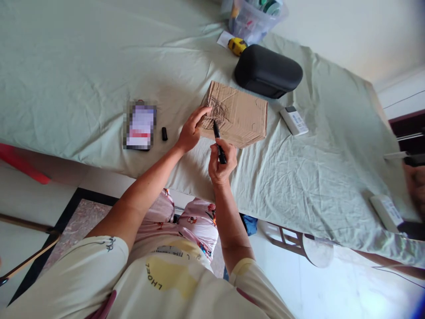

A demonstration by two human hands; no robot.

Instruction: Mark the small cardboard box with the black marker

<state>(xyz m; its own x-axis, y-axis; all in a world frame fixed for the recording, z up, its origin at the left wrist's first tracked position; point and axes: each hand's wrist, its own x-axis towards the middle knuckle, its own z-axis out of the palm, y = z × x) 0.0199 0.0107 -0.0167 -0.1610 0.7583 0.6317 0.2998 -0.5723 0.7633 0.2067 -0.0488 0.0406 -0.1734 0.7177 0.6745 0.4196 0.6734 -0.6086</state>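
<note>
A brown cardboard box (241, 115) lies on a table covered with pale green cloth (83, 66). Black scribbles cover the box's near left corner. My left hand (191, 130) grips that corner, fingers curled over its edge. My right hand (222, 163) is closed on a black marker (219, 142), whose tip touches the scribbled patch. The marker's black cap (164, 134) lies on the cloth to the left of my left hand.
A blurred card (140, 125) lies left of the cap. Behind the box sit a black oval case (268, 71), a yellow tape measure (237, 46) and a clear plastic bin (254, 17). White remotes (294, 120) (387, 212) lie to the right. Another person's hand (416, 184) shows at the right edge.
</note>
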